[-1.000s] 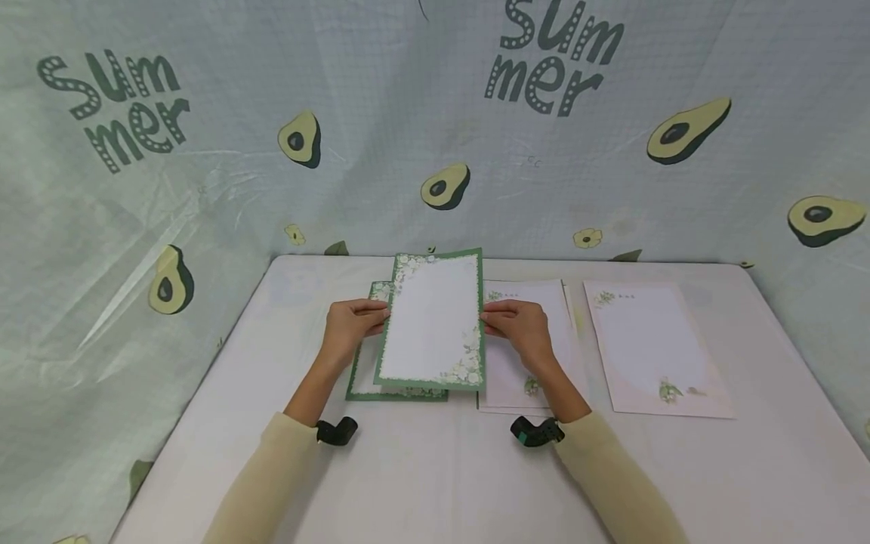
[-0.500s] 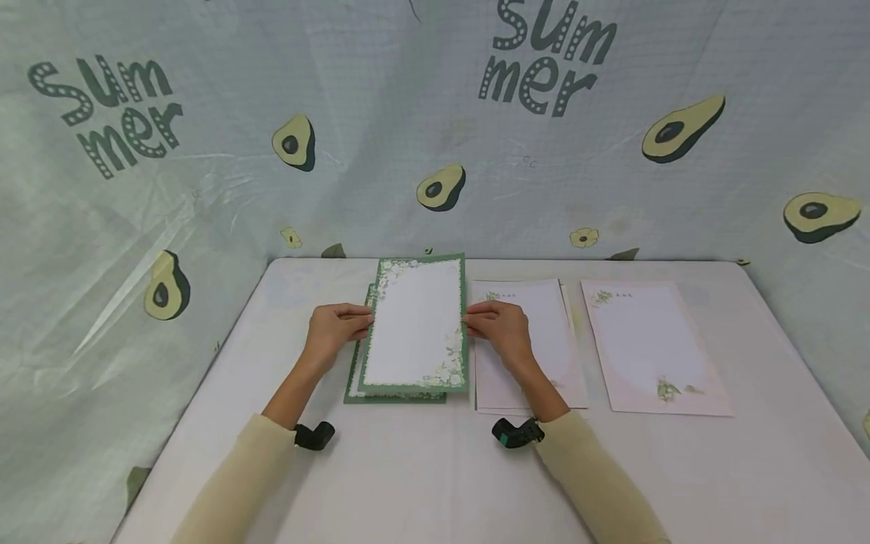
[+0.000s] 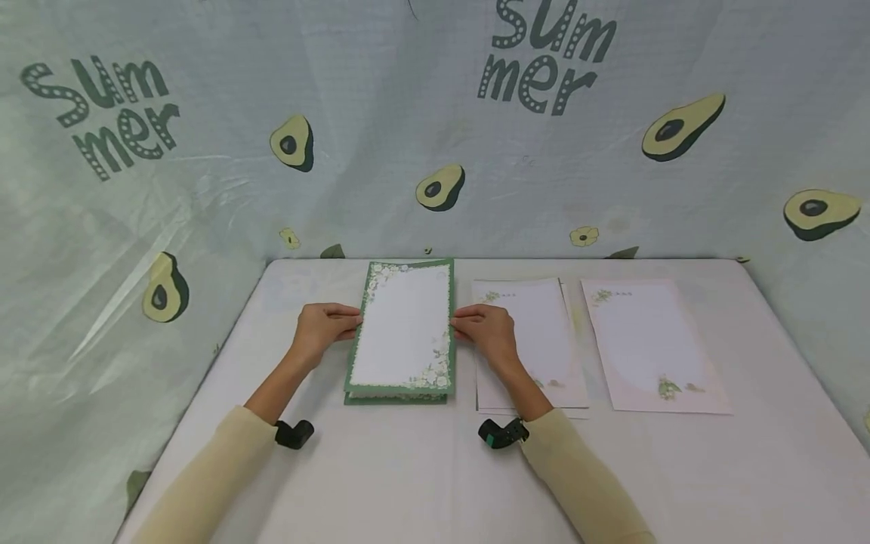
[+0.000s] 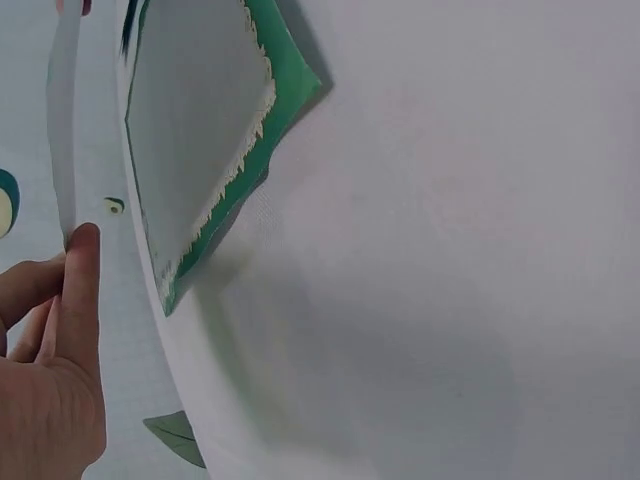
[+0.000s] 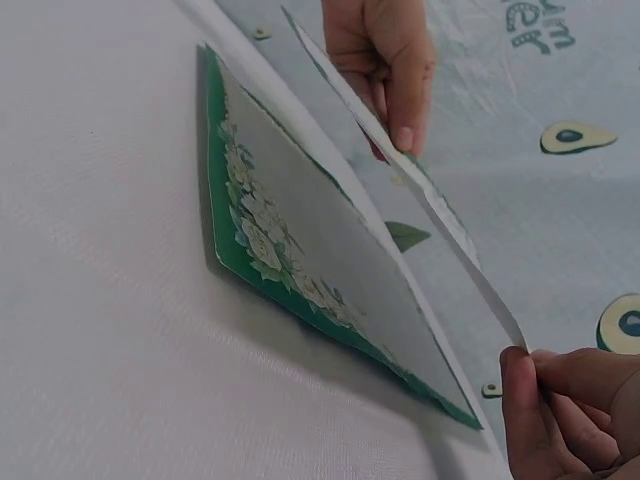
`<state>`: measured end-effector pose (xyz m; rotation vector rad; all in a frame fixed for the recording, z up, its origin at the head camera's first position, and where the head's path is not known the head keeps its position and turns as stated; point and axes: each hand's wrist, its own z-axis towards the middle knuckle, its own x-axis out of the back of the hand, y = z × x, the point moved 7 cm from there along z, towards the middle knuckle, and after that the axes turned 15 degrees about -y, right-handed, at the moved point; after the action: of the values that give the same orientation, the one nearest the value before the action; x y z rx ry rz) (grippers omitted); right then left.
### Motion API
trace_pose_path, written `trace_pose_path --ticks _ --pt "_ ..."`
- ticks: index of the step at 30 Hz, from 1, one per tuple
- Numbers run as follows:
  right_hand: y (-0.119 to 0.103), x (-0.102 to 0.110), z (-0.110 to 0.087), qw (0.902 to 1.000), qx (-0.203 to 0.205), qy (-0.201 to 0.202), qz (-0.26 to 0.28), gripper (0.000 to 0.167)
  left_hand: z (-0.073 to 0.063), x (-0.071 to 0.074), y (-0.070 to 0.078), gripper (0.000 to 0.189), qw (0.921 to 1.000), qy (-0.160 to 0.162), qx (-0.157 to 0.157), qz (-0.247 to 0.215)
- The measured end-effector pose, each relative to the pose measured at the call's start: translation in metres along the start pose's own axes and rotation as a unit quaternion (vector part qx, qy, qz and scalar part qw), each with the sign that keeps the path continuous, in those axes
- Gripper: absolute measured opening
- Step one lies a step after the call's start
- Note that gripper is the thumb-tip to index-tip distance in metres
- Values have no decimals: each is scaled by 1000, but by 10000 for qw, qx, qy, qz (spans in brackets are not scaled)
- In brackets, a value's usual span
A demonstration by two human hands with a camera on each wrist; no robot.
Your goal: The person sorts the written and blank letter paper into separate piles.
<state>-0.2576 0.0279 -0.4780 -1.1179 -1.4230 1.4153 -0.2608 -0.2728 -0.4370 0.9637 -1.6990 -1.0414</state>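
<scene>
A sheet of green-bordered floral paper (image 3: pixel 404 325) is held by its two side edges. My left hand (image 3: pixel 328 329) pinches its left edge between thumb and fingers; my right hand (image 3: pixel 485 332) pinches the right edge. Both wrist views show the held sheet edge-on, raised off the table. Below it lies a matching green-bordered sheet (image 5: pixel 290 230), its near strip peeking out in the head view. Flowers decorate two corners of the held sheet.
Right of the held sheet, a pile of pink floral sheets (image 3: pixel 533 340) lies partly under my right forearm. Farther right is another pink floral sheet (image 3: pixel 655 347). A white cloth covers the table (image 3: pixel 408 476); an avocado-print curtain (image 3: pixel 367 91) hangs behind and at the sides.
Both hands have carried the green-bordered sheet left and lower, bringing it nearly in line over the matching sheet. More of the pink pile shows now.
</scene>
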Motion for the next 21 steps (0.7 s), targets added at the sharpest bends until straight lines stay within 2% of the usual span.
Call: trace_pose_path --ticks 10,21 --pt "-1 -7 6 9993 -86 41 -362 17 -1 7 4 33 9999 59 -65 -92" --pt "1 -19 6 9985 -244 -131 -471 15 -4 10 -8 28 9997 110 231 -9"
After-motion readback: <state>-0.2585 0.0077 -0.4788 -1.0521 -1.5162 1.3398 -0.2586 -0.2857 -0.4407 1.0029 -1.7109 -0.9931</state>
